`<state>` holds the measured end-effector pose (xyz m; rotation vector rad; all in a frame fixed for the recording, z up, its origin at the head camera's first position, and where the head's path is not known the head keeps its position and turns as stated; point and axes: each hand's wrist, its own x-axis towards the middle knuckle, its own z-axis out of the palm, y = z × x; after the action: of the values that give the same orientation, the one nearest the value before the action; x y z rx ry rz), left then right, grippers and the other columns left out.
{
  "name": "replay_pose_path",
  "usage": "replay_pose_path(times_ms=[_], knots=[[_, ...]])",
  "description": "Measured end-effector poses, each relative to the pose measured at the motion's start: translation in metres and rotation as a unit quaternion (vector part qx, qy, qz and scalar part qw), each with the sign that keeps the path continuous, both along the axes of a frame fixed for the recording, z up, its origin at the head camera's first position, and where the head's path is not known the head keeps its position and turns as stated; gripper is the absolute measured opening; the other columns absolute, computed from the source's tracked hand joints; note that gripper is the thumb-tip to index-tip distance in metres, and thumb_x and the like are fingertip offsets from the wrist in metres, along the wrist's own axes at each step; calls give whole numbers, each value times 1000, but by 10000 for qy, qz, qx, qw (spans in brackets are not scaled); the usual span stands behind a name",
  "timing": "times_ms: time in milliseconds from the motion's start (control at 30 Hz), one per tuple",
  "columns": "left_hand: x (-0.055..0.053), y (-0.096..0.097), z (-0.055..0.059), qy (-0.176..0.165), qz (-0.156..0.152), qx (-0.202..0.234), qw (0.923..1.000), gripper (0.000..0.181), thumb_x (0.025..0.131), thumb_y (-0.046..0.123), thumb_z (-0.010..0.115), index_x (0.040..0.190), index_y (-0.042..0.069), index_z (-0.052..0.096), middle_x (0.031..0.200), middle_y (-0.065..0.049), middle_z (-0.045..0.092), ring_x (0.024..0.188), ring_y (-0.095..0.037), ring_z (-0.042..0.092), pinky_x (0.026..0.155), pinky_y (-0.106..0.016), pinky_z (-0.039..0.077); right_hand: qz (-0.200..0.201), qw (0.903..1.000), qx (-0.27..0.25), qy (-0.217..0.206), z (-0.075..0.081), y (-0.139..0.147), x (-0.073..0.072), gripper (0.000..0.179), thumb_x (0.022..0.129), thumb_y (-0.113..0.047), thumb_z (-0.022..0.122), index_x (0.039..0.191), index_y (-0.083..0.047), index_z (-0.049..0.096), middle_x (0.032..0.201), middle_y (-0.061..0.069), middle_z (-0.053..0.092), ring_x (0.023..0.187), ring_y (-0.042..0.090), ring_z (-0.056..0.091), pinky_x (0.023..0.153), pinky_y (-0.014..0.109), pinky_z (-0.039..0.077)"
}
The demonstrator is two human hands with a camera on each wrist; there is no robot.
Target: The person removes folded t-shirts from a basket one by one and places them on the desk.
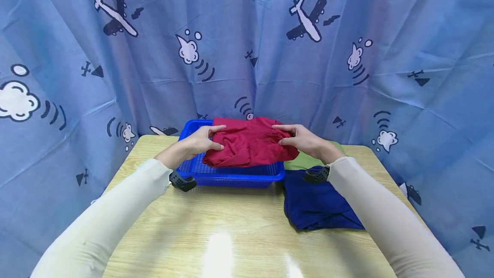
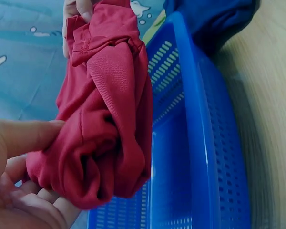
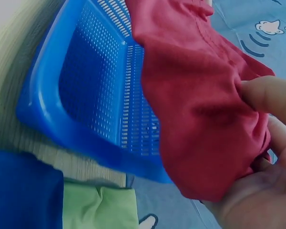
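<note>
A folded red garment (image 1: pixel 251 143) is held up over the blue plastic basket (image 1: pixel 231 180). At its left end my left hand (image 1: pixel 200 141) grips the cloth, thumb on the near side and fingers beneath, as the left wrist view shows of the red fabric (image 2: pixel 109 105). My right hand (image 1: pixel 305 140) pinches the opposite end; in the right wrist view the thumb presses into the red cloth (image 3: pixel 195 95) and the fingers curl behind it. Bare mesh wall and floor show inside the basket (image 3: pixel 93 76) below the garment.
Right of the basket a dark blue folded cloth (image 1: pixel 320 205) lies on the wooden table (image 1: pixel 185 235), with a light green cloth (image 1: pixel 299 161) behind it. A blue curtain (image 1: pixel 231 55) printed with airplanes hangs around the table's back and sides.
</note>
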<state>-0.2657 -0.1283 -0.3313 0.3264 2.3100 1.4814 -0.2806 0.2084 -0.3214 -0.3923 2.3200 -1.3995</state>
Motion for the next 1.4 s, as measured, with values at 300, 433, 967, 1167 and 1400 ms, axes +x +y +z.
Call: replay_pose_path(times_ms=[300,433,967,1167,1400], knots=[[12,17,5,-46,0,11,10000,77,91,6,70,159,17,35,140,-19,56,94,-16,65,76,-21,54,131,9997,121,145,5,31,9,61,98,-8,61,155,-20,43,135,14,60,95,9,65,79,21,55],[17,26,7,-193,-67,90,9998,77,91,6,70,159,19,35,142,-18,55,93,-17,65,75,-23,56,219,9997,79,104,5,43,16,62,98,-8,63,156,-18,42,141,16,57,97,9,68,81,22,57],[36,68,10,-468,-492,518,9963,82,88,1,73,158,23,36,151,-15,47,111,-25,62,85,-35,62,182,9998,116,21,11,92,45,66,98,-10,63,158,-13,36,136,-10,61,108,6,66,85,25,58],[45,83,4,-51,-949,597,9937,88,87,-2,73,161,20,30,156,-16,41,123,-26,55,85,-28,58,26,9990,396,222,13,109,57,66,97,-16,66,157,-14,38,135,-12,61,109,2,65,86,24,57],[53,106,-4,49,-1005,833,9914,90,86,-4,73,161,20,30,155,-17,42,100,-18,67,79,-22,56,-10,9988,415,256,12,133,68,66,99,-14,64,158,-11,35,127,-24,64,110,1,66,86,25,59]])
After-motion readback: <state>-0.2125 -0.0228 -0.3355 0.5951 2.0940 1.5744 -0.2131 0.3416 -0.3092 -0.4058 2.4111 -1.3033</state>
